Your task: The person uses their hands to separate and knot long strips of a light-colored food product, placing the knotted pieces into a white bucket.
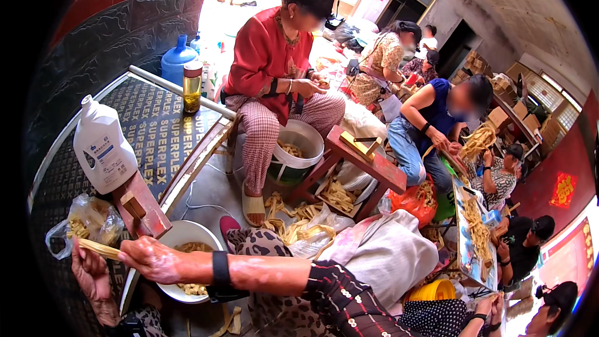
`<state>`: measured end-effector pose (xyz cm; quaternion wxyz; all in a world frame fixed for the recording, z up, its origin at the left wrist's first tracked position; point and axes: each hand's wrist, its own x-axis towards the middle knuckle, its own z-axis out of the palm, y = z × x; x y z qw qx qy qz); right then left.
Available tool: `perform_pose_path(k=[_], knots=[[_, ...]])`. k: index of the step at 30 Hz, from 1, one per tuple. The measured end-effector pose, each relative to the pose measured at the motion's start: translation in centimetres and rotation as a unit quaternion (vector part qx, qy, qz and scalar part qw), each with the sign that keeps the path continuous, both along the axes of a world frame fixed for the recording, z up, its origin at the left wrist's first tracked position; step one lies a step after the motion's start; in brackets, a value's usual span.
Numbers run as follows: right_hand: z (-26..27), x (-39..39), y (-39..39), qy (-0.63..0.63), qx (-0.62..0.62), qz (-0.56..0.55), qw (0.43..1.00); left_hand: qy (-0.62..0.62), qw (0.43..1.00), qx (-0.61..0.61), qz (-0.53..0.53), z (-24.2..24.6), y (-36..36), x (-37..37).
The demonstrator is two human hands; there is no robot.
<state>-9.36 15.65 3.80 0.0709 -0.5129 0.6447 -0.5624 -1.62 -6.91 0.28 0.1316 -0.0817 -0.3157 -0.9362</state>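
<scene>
At the lower left my left hand [91,271] and my right hand [152,257] hold a pale yellow folded strip [99,249] between them. The left fingers pinch its far end; the right fingers grip the near end. Under my right forearm stands a white bucket [208,236], partly hidden, with short yellowish pieces inside. Just beyond my hands a small red wooden bench [152,217] carries a wooden block [132,204]. Beside it lies a clear plastic bag [100,220] of yellowish pieces.
A white plastic jug [105,145] and a lidded tea bottle [192,89] stand on the printed board [149,103]. Facing me sits a person in red [266,56] behind another bucket [304,138]. A red bench [365,159] and loose strips [304,229] lie between. Several people work rightward.
</scene>
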Motion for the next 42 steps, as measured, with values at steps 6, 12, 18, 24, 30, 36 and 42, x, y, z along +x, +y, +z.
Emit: perform_pose_path(k=[6,12,18,24,30,36,42], knots=[[-2.8,0.4,-4.8,0.01,-0.038,-0.029,0.999,-0.098,0.985,0.105,0.094,1.5,-1.5,0.0],[-4.3,1.1,-6.7,0.003,-0.076,-0.06,0.995,-0.191,0.946,0.12,0.232,3.2,0.5,0.0],[-4.7,-0.4,-3.1,-0.09,-0.024,-0.024,0.995,-0.142,0.858,-0.465,0.163,3.1,6.0,-0.1],[-4.4,-0.8,0.5,-0.091,0.027,0.006,0.995,-0.023,0.726,-0.666,0.172,4.3,9.8,-0.4],[-6.0,-0.9,0.8,-0.068,0.025,-0.025,0.997,-0.168,0.91,-0.376,0.043,3.5,9.4,-0.2],[-5.9,-0.3,1.4,-0.066,0.021,-0.03,0.997,-0.074,0.791,-0.599,0.1,4.1,11.2,-0.7],[-3.2,-0.9,4.2,-0.163,0.036,0.01,0.986,0.024,0.707,-0.697,0.118,3.1,10.9,-1.3]])
